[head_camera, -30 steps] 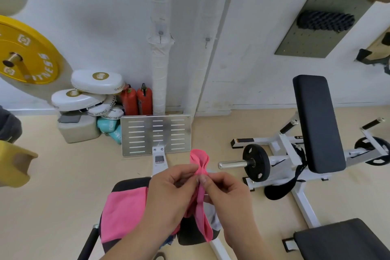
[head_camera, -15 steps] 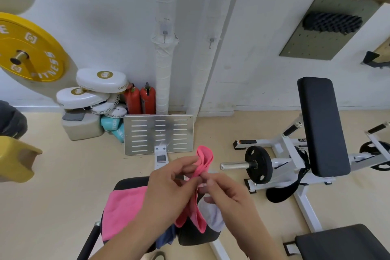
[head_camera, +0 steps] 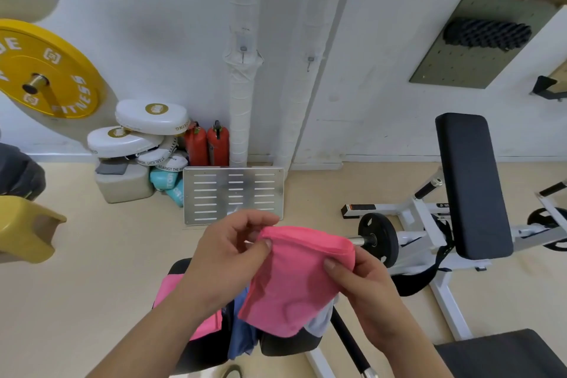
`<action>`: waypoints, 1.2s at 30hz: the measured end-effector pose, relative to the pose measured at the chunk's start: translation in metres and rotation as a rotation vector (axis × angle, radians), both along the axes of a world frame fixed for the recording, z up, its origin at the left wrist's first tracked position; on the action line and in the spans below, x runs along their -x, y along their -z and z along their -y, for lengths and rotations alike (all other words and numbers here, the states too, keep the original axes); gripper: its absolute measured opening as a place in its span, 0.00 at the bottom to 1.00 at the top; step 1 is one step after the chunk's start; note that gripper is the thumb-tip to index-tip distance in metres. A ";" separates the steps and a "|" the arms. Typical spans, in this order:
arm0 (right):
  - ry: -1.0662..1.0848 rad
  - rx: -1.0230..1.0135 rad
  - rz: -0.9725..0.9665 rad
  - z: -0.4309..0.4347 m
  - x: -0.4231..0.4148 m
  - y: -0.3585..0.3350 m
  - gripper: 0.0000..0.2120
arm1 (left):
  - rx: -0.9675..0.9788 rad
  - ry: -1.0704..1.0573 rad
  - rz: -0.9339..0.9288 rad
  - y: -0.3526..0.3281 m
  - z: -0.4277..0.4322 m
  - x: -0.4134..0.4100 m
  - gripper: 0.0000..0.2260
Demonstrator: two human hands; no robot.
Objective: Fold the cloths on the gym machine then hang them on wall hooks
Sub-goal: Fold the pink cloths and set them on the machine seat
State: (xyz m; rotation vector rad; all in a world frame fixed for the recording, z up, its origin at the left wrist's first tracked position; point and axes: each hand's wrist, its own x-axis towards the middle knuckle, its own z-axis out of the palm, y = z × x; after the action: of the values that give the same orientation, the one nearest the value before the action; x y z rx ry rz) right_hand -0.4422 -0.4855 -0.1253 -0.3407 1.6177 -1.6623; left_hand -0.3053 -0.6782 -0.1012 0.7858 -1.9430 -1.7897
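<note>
Mid-fold, by look of it. Holding pink cloth in air just above gym machine seat. Pinching top left corner between thumb and curled fingers of left hand. Pinching right edge under thumb of right hand, its fingers hidden behind fabric. Appears doubled over, edges roughly matched. Left to fold: second pink cloth, blue cloth and pale cloth, lying loose on seat. Seeing nothing on wall hooks yet.
</note>
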 end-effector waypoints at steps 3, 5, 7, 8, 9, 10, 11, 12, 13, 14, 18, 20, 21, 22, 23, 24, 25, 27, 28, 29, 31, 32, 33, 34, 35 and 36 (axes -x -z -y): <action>0.038 0.017 -0.035 -0.002 -0.003 0.001 0.29 | 0.148 0.016 0.109 0.008 0.004 -0.002 0.18; 0.011 0.007 -0.075 0.001 -0.007 -0.004 0.18 | 0.247 0.082 0.191 0.015 0.007 -0.004 0.20; -0.047 -0.037 -0.139 0.004 -0.010 -0.009 0.14 | 0.406 0.193 0.233 0.017 0.008 -0.006 0.23; -0.088 -0.055 -0.175 0.006 -0.011 -0.013 0.12 | 0.479 0.266 0.241 0.015 0.007 -0.006 0.27; -0.135 -0.072 -0.209 0.008 -0.012 -0.017 0.11 | 0.529 0.344 0.242 0.009 0.005 -0.005 0.32; -0.185 -0.095 -0.250 0.010 -0.012 -0.021 0.08 | 0.551 0.421 0.238 0.002 0.002 -0.002 0.37; -0.232 -0.126 -0.296 0.012 -0.013 -0.025 0.07 | 0.549 0.496 0.229 -0.005 -0.002 0.003 0.40; -0.262 -0.156 -0.345 0.014 -0.013 -0.027 0.05 | 0.539 0.566 0.226 -0.009 -0.005 0.009 0.40; -0.273 -0.174 -0.382 0.015 -0.014 -0.029 0.04 | 0.539 0.621 0.226 -0.012 -0.007 0.015 0.38; -0.260 -0.185 -0.411 0.015 -0.013 -0.028 0.05 | 0.558 0.653 0.228 -0.013 -0.008 0.019 0.33; -0.126 -0.258 -0.391 0.009 -0.008 -0.018 0.06 | 0.564 0.620 0.247 -0.015 -0.004 0.025 0.08; -0.191 -0.260 -0.282 0.001 -0.004 -0.008 0.07 | 0.444 0.609 0.243 -0.015 -0.004 0.023 0.06; -0.248 -0.258 -0.222 -0.003 -0.004 -0.003 0.09 | 0.390 0.591 0.229 -0.016 -0.003 0.022 0.05; -0.298 -0.276 -0.184 -0.007 -0.005 0.004 0.12 | 0.340 0.562 0.215 -0.017 -0.002 0.021 0.04; -0.332 -0.314 -0.180 -0.010 -0.007 0.011 0.14 | 0.291 0.523 0.190 -0.019 -0.001 0.020 0.04; -0.360 -0.374 -0.214 -0.012 -0.009 0.019 0.14 | 0.250 0.475 0.163 -0.022 0.001 0.019 0.05; -0.387 -0.441 -0.251 -0.015 -0.011 0.027 0.13 | 0.210 0.426 0.130 -0.026 0.003 0.017 0.05; -0.392 -0.532 -0.260 -0.019 -0.014 0.044 0.12 | 0.130 0.316 0.051 -0.034 0.009 0.014 0.05; -0.367 -0.545 -0.236 -0.021 -0.015 0.049 0.13 | 0.112 0.246 0.030 -0.035 0.013 0.013 0.05; -0.318 -0.533 -0.198 -0.022 -0.014 0.053 0.14 | 0.127 0.170 0.027 -0.034 0.019 0.011 0.05; -0.174 -0.457 -0.100 -0.027 -0.011 0.056 0.17 | 0.194 0.019 0.049 -0.026 0.034 0.006 0.06; -0.096 -0.400 -0.044 -0.029 -0.008 0.056 0.18 | 0.199 -0.054 0.064 -0.019 0.040 0.002 0.07; -0.023 -0.327 0.033 -0.031 -0.005 0.057 0.17 | 0.180 -0.127 0.082 -0.011 0.046 -0.003 0.07; 0.036 -0.238 0.127 -0.031 -0.003 0.056 0.16 | 0.163 -0.194 0.110 -0.002 0.051 -0.007 0.06; 0.082 -0.176 0.200 -0.030 -0.002 0.054 0.15 | 0.147 -0.249 0.146 0.007 0.054 -0.012 0.04; 0.114 -0.154 0.231 -0.027 -0.002 0.052 0.14 | 0.133 -0.284 0.185 0.017 0.056 -0.016 0.03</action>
State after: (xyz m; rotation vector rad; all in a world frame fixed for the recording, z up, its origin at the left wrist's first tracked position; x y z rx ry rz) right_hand -0.4406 -0.4581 -0.1773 0.0209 1.6013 -1.5839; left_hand -0.2893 -0.7344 -0.1184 1.1503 -1.9244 -1.4511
